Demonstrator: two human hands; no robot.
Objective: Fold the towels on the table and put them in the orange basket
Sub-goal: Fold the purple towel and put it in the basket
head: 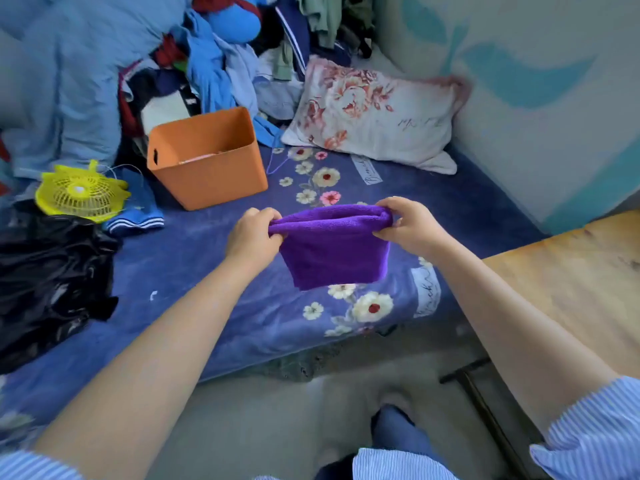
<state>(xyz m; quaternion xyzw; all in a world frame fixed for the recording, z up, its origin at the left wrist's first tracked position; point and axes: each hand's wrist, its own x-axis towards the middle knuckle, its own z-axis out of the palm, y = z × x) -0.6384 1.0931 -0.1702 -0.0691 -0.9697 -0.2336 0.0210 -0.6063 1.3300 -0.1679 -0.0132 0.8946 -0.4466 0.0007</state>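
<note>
Above the bed, both hands (254,233) (410,225) pinch a folded purple towel (334,252); basket (207,157) contents mostly hidden.

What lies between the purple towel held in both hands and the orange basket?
In the head view, only bare flowered blue blanket lies between the purple towel and the orange basket; nothing stands there.

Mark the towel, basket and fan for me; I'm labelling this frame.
towel (332,252): head view, middle of the hanging purple cloth.
basket (221,178): head view, front orange wall.
fan (81,195): head view, middle of the yellow grille.
</note>
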